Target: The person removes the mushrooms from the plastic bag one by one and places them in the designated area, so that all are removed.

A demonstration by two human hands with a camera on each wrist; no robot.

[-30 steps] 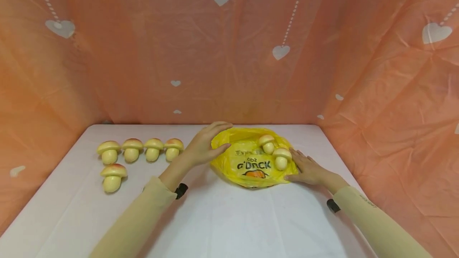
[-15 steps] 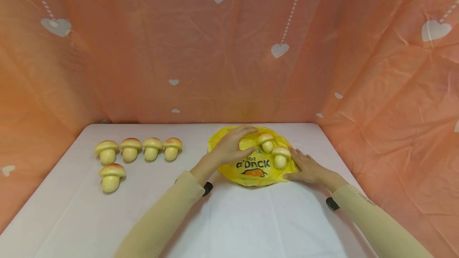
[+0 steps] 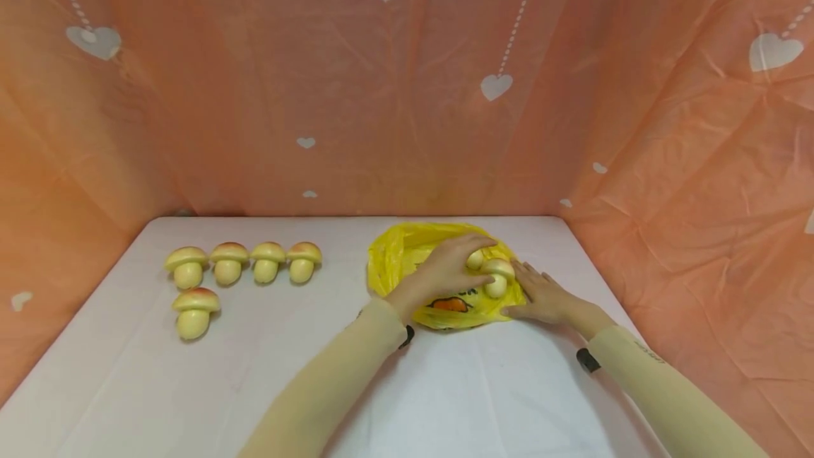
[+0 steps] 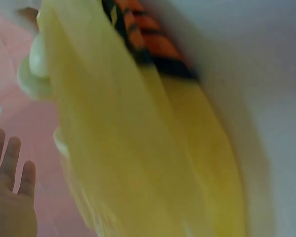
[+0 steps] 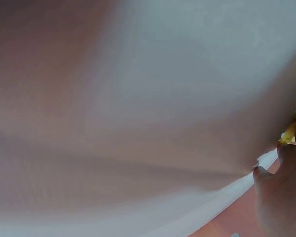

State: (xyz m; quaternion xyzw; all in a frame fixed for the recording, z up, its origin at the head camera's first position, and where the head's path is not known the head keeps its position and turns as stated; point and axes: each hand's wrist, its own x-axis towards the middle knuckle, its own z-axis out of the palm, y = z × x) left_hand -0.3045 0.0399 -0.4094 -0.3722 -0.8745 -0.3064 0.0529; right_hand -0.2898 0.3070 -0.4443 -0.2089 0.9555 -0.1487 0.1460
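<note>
A yellow plastic bag [image 3: 389, 260] with dark lettering and an orange print lies on the table, right of centre. Two toy mushrooms with cream stems and pale caps rest on it; the nearer mushroom [image 3: 497, 287] shows fully, while the farther mushroom [image 3: 474, 260] is partly hidden. Over the bag reaches my left hand [image 3: 441, 271], thumb and fingers apart beside these mushrooms; the left wrist view shows this hand [image 4: 12, 197] with fingers extended. Against the bag's right edge rests my right hand [image 3: 543, 297], fingers extended. In the right wrist view, the right hand [image 5: 286, 192] is near the yellow plastic.
On the table's left side stand several more toy mushrooms, with a back row including a mushroom [image 3: 302, 261] and a single mushroom [image 3: 194, 312] nearer. A white cloth covers the table [image 3: 305, 352]. Orange sheets with hearts, such as the back sheet [image 3: 356, 90], enclose the sides.
My left hand has moved right across the bag, from its left edge to the two mushrooms. The right hand has stayed at the bag's right edge.
</note>
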